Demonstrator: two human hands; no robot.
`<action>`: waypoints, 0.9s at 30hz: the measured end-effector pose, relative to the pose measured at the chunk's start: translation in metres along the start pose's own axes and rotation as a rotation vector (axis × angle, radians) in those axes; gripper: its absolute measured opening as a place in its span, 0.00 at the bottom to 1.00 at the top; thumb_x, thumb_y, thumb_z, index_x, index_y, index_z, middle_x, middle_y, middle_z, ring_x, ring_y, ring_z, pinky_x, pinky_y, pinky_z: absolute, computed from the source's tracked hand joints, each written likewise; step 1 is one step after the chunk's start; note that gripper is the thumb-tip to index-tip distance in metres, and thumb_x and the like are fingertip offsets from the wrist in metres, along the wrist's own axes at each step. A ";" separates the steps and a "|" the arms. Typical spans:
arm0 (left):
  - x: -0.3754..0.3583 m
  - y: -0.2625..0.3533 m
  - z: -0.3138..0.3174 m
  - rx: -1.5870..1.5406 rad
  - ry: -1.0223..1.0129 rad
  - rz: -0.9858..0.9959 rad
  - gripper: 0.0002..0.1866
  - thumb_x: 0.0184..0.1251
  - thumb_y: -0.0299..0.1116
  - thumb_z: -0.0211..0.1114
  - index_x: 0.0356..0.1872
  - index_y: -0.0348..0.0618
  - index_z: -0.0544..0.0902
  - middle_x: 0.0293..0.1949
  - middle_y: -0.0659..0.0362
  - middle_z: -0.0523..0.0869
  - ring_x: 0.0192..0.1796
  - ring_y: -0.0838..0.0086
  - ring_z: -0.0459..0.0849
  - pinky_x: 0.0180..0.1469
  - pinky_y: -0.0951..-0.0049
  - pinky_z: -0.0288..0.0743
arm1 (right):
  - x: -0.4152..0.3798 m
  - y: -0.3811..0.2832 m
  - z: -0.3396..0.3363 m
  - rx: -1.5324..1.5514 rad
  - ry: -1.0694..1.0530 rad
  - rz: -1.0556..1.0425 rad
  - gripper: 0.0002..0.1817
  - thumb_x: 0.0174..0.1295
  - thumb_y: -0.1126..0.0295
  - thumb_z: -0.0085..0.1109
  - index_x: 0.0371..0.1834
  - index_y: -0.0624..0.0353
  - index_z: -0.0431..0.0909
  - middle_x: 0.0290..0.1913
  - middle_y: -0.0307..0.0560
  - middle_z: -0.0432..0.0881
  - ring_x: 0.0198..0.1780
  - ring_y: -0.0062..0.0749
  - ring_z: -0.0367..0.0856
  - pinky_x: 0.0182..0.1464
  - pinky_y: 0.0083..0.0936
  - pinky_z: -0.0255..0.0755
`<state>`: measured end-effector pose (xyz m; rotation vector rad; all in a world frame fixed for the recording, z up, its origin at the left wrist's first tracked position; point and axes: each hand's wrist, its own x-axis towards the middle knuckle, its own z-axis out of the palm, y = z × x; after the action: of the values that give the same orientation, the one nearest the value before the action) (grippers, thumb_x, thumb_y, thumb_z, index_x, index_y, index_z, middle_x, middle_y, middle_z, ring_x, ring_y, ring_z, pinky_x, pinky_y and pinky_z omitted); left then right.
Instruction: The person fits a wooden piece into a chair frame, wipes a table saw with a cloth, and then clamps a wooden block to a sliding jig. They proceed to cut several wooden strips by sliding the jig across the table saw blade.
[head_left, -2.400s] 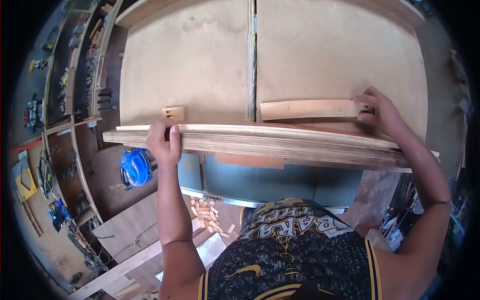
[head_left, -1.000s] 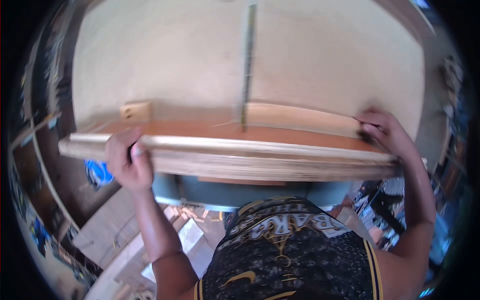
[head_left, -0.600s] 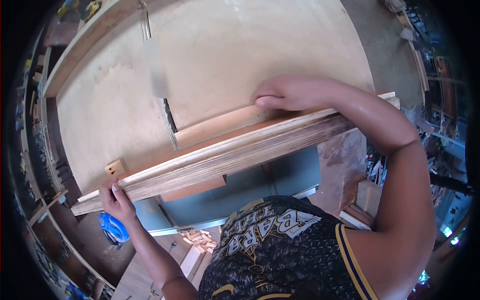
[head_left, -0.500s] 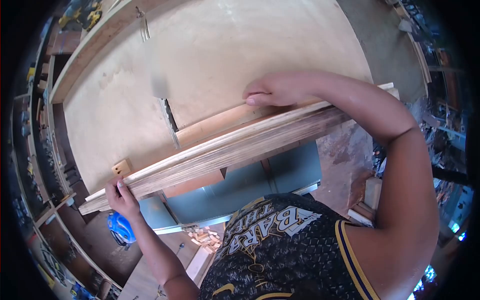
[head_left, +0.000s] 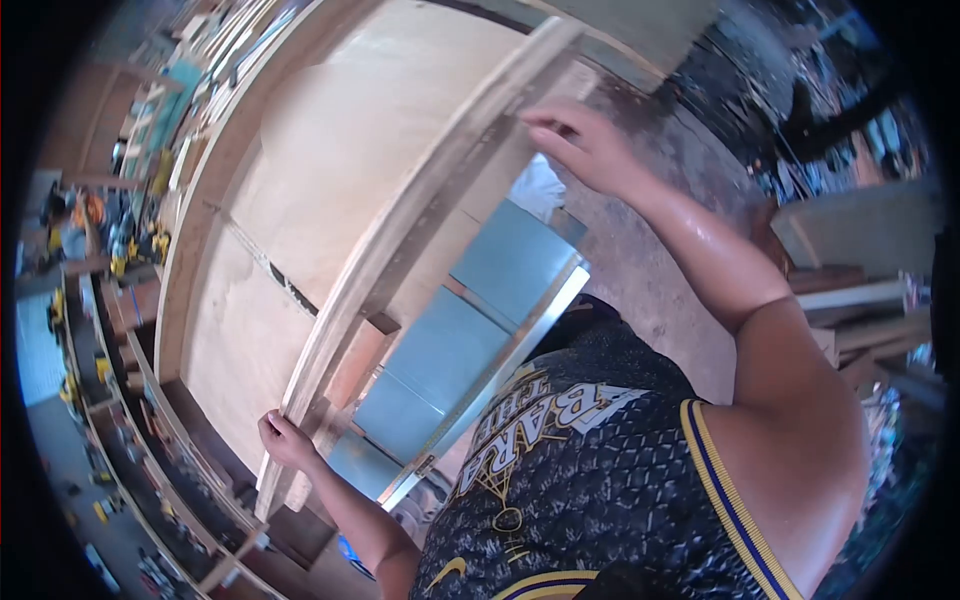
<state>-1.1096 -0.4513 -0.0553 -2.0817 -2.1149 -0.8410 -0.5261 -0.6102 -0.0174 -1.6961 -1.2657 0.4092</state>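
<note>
A long pale wooden board [head_left: 365,255] runs diagonally along the near edge of the plywood worktop [head_left: 375,130]. My left hand [head_left: 287,440] is closed around the board close to its lower end, thumb on top. My right hand [head_left: 580,148] is beside the board's far part, holding nothing, with its fingers apart and slightly curled. A small gap seems to separate it from the wood, though motion blurs the fingertips.
Below the board's near side are blue-grey panels [head_left: 430,340] with a bright metal edge. Slatted shelving with tools [head_left: 150,400] stands at left. A raised wooden rail [head_left: 215,170] borders the worktop's far side. Timber pieces [head_left: 865,300] lie at right.
The camera view has turned, so the board now slants steeply. My right hand has come off the worktop to the board's near side. My left hand still grips near the board's end.
</note>
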 end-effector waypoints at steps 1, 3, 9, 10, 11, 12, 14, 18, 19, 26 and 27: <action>0.000 0.002 -0.001 -0.010 -0.014 -0.020 0.19 0.71 0.48 0.53 0.36 0.43 0.82 0.29 0.52 0.83 0.32 0.58 0.80 0.37 0.57 0.70 | -0.035 0.021 -0.007 0.005 0.072 0.060 0.14 0.67 0.65 0.58 0.52 0.59 0.82 0.47 0.46 0.83 0.46 0.27 0.80 0.49 0.25 0.74; 0.002 0.004 -0.004 -0.008 -0.040 0.001 0.19 0.71 0.48 0.53 0.36 0.43 0.82 0.30 0.51 0.83 0.33 0.58 0.80 0.37 0.58 0.70 | -0.100 0.049 -0.014 0.006 0.182 0.179 0.12 0.67 0.65 0.59 0.47 0.61 0.84 0.40 0.47 0.85 0.40 0.27 0.81 0.44 0.25 0.74; 0.005 -0.010 -0.004 -0.025 -0.144 0.071 0.18 0.72 0.46 0.54 0.41 0.39 0.81 0.35 0.49 0.84 0.37 0.58 0.81 0.41 0.59 0.71 | -0.213 0.067 -0.026 0.042 0.207 0.384 0.10 0.64 0.67 0.62 0.41 0.62 0.85 0.32 0.43 0.86 0.33 0.20 0.79 0.38 0.23 0.73; 0.004 -0.009 -0.004 -0.054 -0.179 0.112 0.19 0.72 0.45 0.54 0.43 0.37 0.82 0.37 0.48 0.85 0.39 0.57 0.82 0.44 0.60 0.73 | -0.220 0.067 -0.030 0.044 0.218 0.372 0.09 0.64 0.67 0.63 0.40 0.61 0.86 0.29 0.41 0.85 0.32 0.19 0.78 0.37 0.22 0.72; 0.001 -0.007 -0.001 -0.136 -0.213 0.170 0.20 0.72 0.44 0.54 0.48 0.36 0.81 0.43 0.46 0.83 0.45 0.55 0.81 0.50 0.61 0.73 | -0.225 0.066 -0.035 0.057 0.216 0.367 0.09 0.64 0.67 0.63 0.40 0.61 0.86 0.29 0.41 0.85 0.32 0.19 0.78 0.37 0.22 0.72; -0.003 -0.004 0.002 -0.214 -0.245 0.226 0.21 0.73 0.43 0.54 0.53 0.35 0.80 0.49 0.44 0.82 0.50 0.54 0.81 0.56 0.63 0.73 | -0.226 0.064 -0.040 0.067 0.198 0.401 0.09 0.63 0.67 0.64 0.39 0.61 0.86 0.28 0.40 0.84 0.30 0.18 0.76 0.35 0.22 0.71; -0.018 0.008 0.012 -0.240 -0.316 0.350 0.27 0.74 0.44 0.54 0.65 0.34 0.71 0.62 0.40 0.74 0.65 0.50 0.72 0.68 0.62 0.63 | -0.228 0.071 -0.046 0.095 0.158 0.421 0.08 0.62 0.67 0.66 0.37 0.61 0.86 0.26 0.38 0.82 0.29 0.17 0.75 0.34 0.21 0.70; -0.069 0.099 -0.003 0.037 -0.366 0.333 0.34 0.73 0.50 0.54 0.72 0.39 0.62 0.73 0.39 0.59 0.76 0.48 0.56 0.76 0.57 0.50 | -0.236 0.112 -0.052 0.244 0.122 0.371 0.08 0.59 0.66 0.69 0.32 0.60 0.83 0.24 0.34 0.79 0.27 0.15 0.71 0.32 0.20 0.69; -0.072 0.112 0.002 0.041 -0.397 0.316 0.34 0.73 0.50 0.54 0.72 0.39 0.62 0.73 0.39 0.59 0.76 0.49 0.56 0.75 0.57 0.50 | -0.238 0.125 -0.057 0.291 0.078 0.371 0.09 0.59 0.66 0.69 0.31 0.60 0.82 0.24 0.33 0.78 0.27 0.14 0.71 0.32 0.19 0.69; -0.073 0.259 0.034 -0.146 -0.685 0.316 0.38 0.69 0.52 0.61 0.72 0.37 0.63 0.65 0.39 0.73 0.70 0.51 0.70 0.69 0.64 0.64 | -0.247 0.238 -0.071 0.366 -0.287 0.466 0.09 0.60 0.67 0.67 0.34 0.62 0.82 0.25 0.39 0.82 0.29 0.21 0.78 0.35 0.23 0.73; -0.075 0.285 0.035 -0.096 -0.685 0.322 0.39 0.68 0.52 0.62 0.72 0.38 0.62 0.66 0.39 0.72 0.70 0.52 0.69 0.69 0.63 0.64 | -0.245 0.259 -0.055 0.381 -0.318 0.461 0.09 0.60 0.67 0.67 0.34 0.62 0.82 0.25 0.39 0.82 0.29 0.21 0.78 0.35 0.23 0.73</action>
<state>-0.8233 -0.5218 -0.0205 -2.9681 -1.8940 -0.1981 -0.4419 -0.8561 -0.2679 -1.6172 -0.9212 1.1569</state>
